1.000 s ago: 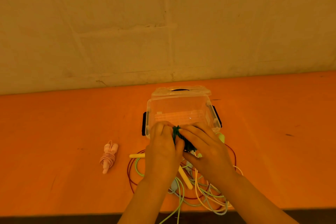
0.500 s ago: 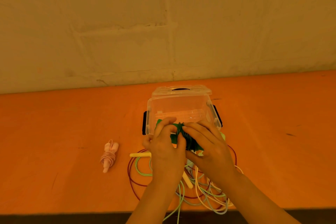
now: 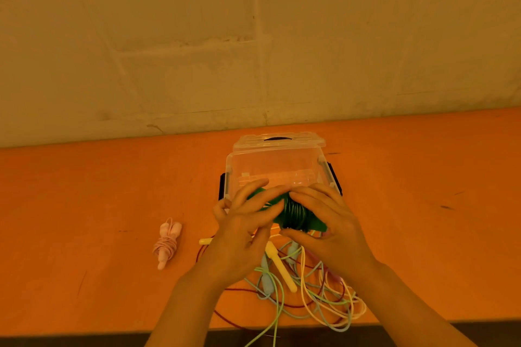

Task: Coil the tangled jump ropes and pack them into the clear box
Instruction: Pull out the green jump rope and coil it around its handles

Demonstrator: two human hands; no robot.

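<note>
A dark green jump rope (image 3: 294, 213), wound into a tight coil around its handles, is held in the air just in front of the clear box (image 3: 277, 162). My right hand (image 3: 324, 222) grips the coil from the right, thumb under it. My left hand (image 3: 245, 222) lies over its left end with the fingers spread and nearly straight. The box stands open on the orange table, and I see no rope inside it. Below my hands lies a tangle of ropes (image 3: 315, 293) in pale green, yellow, blue and dark red, with a yellow handle (image 3: 279, 265) sticking out.
A coiled pink jump rope (image 3: 167, 242) lies to the left on the orange table (image 3: 84, 220). The box lid (image 3: 279, 140) leans behind the box, near the pale wall. The table's front edge runs along the bottom, and some rope strands hang over it.
Both hands have lifted the green coil slightly toward the box. My left fingers have opened and spread over the coil's left end, showing more of the wound rope.
</note>
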